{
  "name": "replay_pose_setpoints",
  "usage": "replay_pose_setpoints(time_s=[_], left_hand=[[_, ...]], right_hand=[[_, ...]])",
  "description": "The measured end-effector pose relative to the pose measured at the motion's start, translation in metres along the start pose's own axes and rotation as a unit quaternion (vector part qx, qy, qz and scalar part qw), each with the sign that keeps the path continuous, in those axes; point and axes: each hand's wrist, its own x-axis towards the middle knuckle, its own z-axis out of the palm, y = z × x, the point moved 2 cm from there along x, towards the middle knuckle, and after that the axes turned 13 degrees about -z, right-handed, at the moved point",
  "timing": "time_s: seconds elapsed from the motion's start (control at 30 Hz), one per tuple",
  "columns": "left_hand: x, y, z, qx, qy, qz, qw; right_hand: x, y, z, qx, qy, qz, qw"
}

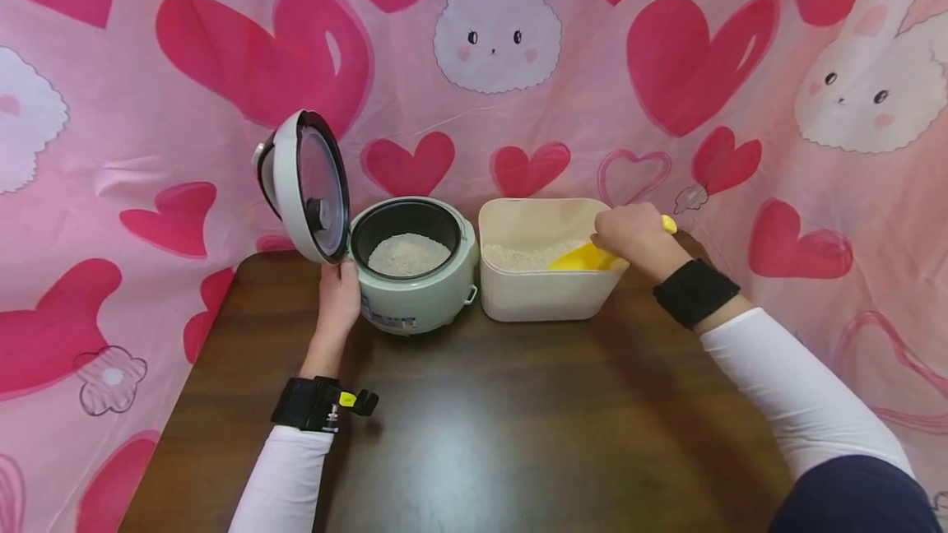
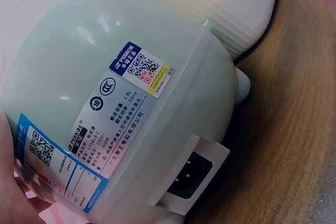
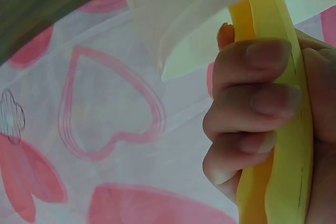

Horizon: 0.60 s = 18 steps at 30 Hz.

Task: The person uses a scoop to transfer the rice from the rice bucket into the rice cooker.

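Observation:
A pale green rice cooker (image 1: 415, 286) stands on the dark wooden table (image 1: 474, 426) with its lid (image 1: 309, 185) swung up to the left. Its black inner pot holds white rice (image 1: 409, 253). My left hand (image 1: 338, 294) rests against the cooker's left side (image 2: 105, 129), fingers hidden from the head view. To the right stands a cream bin (image 1: 544, 290) with rice (image 1: 522, 254) in it. My right hand (image 1: 637, 238) grips the handle of a yellow scoop (image 1: 587, 258), whose bowl dips into the bin's rice. In the right wrist view, curled fingers (image 3: 252, 108) wrap the yellow handle (image 3: 283, 145).
A pink cloth (image 1: 185, 105) printed with hearts and white rabbits hangs behind and around the table. The cooker's rear shows labels and a power socket (image 2: 190, 174). Bare tabletop lies in front of both containers.

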Motion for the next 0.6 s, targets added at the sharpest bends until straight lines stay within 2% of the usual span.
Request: replay_pose_setpoints(time_s=[0.23, 0.47, 0.6], left_hand=[[0.000, 0.001, -0.001, -0.001, -0.004, -0.006, 1.0000], [-0.001, 0.001, -0.002, -0.004, -0.003, -0.013, 0.9999], [-0.001, 0.000, -0.001, -0.001, -0.002, -0.014, 0.9999]], right_hand=[[0.004, -0.002, 0.014, 0.056, -0.010, -0.007, 0.998], [0.007, -0.007, 0.017, 0.078, 0.000, -0.010, 0.997], [0.009, -0.007, 0.021, 0.110, -0.003, -0.007, 0.994]])
